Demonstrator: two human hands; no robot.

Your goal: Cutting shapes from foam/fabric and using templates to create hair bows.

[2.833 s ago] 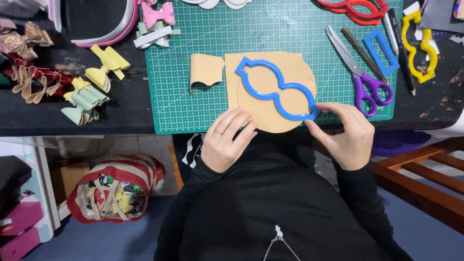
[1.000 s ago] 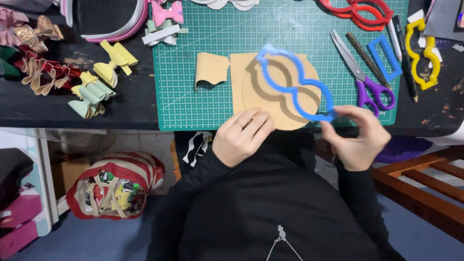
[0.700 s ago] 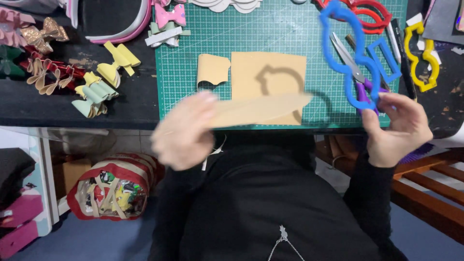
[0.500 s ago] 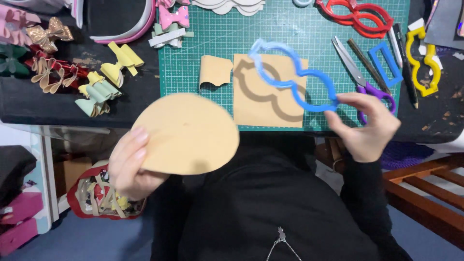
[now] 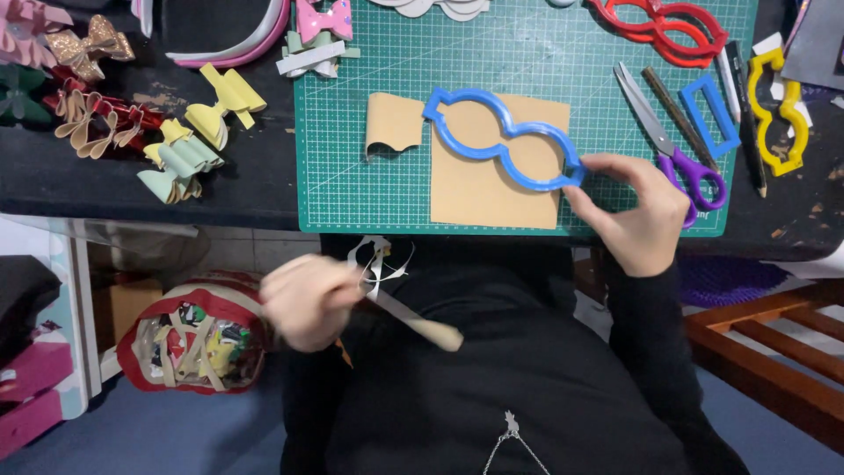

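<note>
My right hand point(image 5: 635, 211) pinches the right end of a blue wavy plastic template point(image 5: 503, 139), which lies across a tan rectangular sheet point(image 5: 492, 189) on the green cutting mat point(image 5: 360, 176). Low over my lap, off the table, my left hand point(image 5: 308, 299) grips a tan oval cut-out point(image 5: 413, 321), seen edge-on and blurred. A smaller tan scrap point(image 5: 393, 123) with a scalloped edge sits on the mat just left of the sheet.
Purple-handled scissors point(image 5: 673, 149), a pencil, a blue rectangular frame point(image 5: 709, 114), a yellow template point(image 5: 774, 110) and a red template point(image 5: 659, 22) lie right of the sheet. Finished bows point(image 5: 189, 145) are spread on the black table at left. A clear bag point(image 5: 189, 343) stands on the floor.
My left hand lifted the tan oval off the mat and carried it down to my lap, turning it edge-on. My right hand raised the blue template, then brought it down onto the tan sheet.
</note>
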